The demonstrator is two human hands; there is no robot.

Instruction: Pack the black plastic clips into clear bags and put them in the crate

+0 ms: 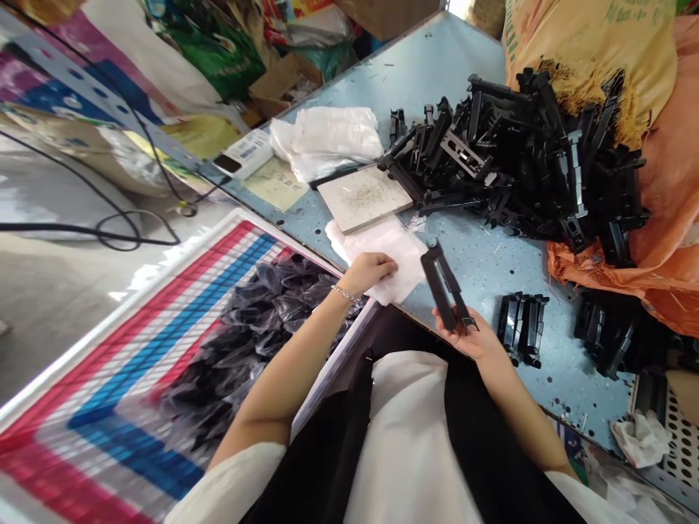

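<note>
My right hand [467, 333] holds a long black plastic part [437, 288], tilted up from the palm over the table's front edge; a narrow gap runs along its length. My left hand [372, 272] is on a stack of thin white plastic bags [401, 255], its fingers closed at the top bag's edge. Part of that stack lies under a small pale board [365, 196] sprinkled with dark specks. Right of my right hand, several similar black parts [521, 327] lie side by side on the blue table [475, 266].
A large heap of black parts [491, 160] spills from woven sacks [595, 44] at the back right. More white bags [333, 138] lie behind the board. At left stands a striped container [158, 320] with many bagged dark parts [256, 327]. Cables [136, 236] hang farther left.
</note>
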